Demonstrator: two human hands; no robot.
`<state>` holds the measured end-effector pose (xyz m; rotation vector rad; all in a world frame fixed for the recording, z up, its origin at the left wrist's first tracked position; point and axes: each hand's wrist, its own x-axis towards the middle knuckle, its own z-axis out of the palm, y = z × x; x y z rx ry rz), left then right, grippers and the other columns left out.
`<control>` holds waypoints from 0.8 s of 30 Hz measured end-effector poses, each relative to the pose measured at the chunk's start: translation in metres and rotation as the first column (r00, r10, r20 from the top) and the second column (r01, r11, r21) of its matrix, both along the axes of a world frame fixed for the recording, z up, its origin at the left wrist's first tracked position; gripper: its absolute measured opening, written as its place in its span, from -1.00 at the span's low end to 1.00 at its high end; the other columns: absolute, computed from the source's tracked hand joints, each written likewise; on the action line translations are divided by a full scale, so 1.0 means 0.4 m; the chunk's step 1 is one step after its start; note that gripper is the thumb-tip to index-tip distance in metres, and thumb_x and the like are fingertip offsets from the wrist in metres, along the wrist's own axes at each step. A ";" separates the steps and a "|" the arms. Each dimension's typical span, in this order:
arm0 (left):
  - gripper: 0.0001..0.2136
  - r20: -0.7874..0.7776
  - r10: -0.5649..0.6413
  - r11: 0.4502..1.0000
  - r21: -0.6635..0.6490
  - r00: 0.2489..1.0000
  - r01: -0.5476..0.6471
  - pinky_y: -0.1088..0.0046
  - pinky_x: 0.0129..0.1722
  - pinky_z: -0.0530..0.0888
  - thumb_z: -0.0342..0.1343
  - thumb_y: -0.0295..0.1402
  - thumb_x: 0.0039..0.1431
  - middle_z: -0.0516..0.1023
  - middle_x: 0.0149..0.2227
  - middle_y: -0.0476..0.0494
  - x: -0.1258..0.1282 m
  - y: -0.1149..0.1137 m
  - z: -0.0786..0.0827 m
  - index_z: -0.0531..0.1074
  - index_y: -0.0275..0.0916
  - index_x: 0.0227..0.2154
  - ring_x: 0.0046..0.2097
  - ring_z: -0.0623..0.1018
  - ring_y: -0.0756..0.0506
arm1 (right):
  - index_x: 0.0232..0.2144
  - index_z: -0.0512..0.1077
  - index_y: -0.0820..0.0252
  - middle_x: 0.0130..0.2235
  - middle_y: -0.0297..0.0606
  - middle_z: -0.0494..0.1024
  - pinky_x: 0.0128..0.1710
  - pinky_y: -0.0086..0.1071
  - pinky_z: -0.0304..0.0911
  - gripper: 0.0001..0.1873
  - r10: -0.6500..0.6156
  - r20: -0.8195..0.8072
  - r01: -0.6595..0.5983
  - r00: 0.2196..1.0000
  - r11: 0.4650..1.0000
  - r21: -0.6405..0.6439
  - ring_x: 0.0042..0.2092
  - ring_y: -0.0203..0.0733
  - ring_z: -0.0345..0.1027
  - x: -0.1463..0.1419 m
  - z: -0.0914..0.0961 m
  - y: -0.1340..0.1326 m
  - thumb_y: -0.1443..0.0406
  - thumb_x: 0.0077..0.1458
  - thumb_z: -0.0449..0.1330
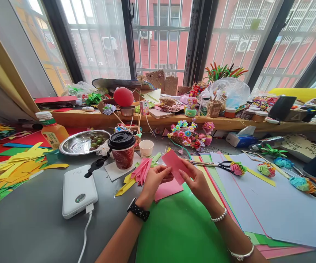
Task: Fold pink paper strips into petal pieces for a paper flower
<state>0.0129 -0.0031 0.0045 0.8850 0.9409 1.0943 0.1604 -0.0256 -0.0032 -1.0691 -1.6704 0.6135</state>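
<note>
The left hand (158, 179) and right hand (197, 179) pinch a pink paper (173, 164) between nearly closed fingers, before and between them; it looks mostly flat, so its folding seems barely begun; folded pink pieces (141, 171), apparently done, lie beyond the left hand; a pink sheet (168, 190) waits unfolded, just beneath both hands.

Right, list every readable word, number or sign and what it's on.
Nothing reads clearly.
White power bank: upside-down lettering, unclear; display too small.
Bottle: label blurred.
Small carton: print too small.
Lidded red cup: any print unclear.
Sheet at right: writing illegible.
Window frame: tiny marks, unreadable.
</note>
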 end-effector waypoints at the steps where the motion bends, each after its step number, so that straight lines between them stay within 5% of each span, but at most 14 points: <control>1: -0.77 0.017 -0.005 1.000 -0.007 1.000 0.005 0.47 -0.37 0.45 0.26 -0.36 -0.32 0.47 -0.58 -0.04 0.001 0.000 -0.001 0.37 -0.35 -0.57 -0.50 0.49 0.01 | 0.02 0.14 0.16 0.03 -0.18 0.27 -0.02 -0.22 0.12 -0.55 -0.002 0.011 0.002 1.000 1.000 0.017 0.03 -0.12 0.13 -0.002 0.000 -0.002 0.29 0.03 -0.01; 12: -0.77 0.071 -0.077 0.995 0.067 0.994 0.073 0.41 -0.25 0.42 0.20 -0.29 -0.21 0.52 -0.45 -0.13 0.020 -0.020 0.003 0.45 -0.36 -0.47 -0.37 0.50 -0.05 | 0.13 -0.20 0.10 0.15 -0.29 -0.01 0.06 -0.22 0.01 -0.36 -0.130 0.386 0.013 0.913 0.956 0.292 0.13 -0.20 -0.09 -0.029 -0.021 -0.007 0.54 0.00 -0.21; 16: -0.70 0.054 -0.067 0.992 0.111 0.996 0.060 0.40 -0.28 0.42 0.10 -0.18 -0.11 0.53 -0.38 -0.19 0.021 -0.022 0.001 0.44 -0.34 -0.40 -0.30 0.50 -0.09 | 0.14 -0.30 0.09 0.19 -0.32 -0.17 0.08 -0.16 -0.03 -0.37 -0.144 0.474 -0.020 0.869 0.946 0.324 0.16 -0.16 -0.22 -0.039 -0.029 -0.004 0.47 0.05 -0.17; 24: -0.62 0.024 -0.081 0.981 0.179 0.996 0.075 0.40 -0.31 0.43 0.05 -0.13 -0.08 0.52 -0.33 -0.24 0.023 -0.022 0.000 0.41 -0.36 -0.30 -0.30 0.51 -0.11 | 0.14 -0.31 0.12 0.19 -0.25 -0.21 0.07 -0.13 -0.04 -0.38 -0.153 0.536 -0.031 0.830 0.948 0.318 0.17 -0.11 -0.27 -0.047 -0.026 -0.013 0.24 0.10 -0.10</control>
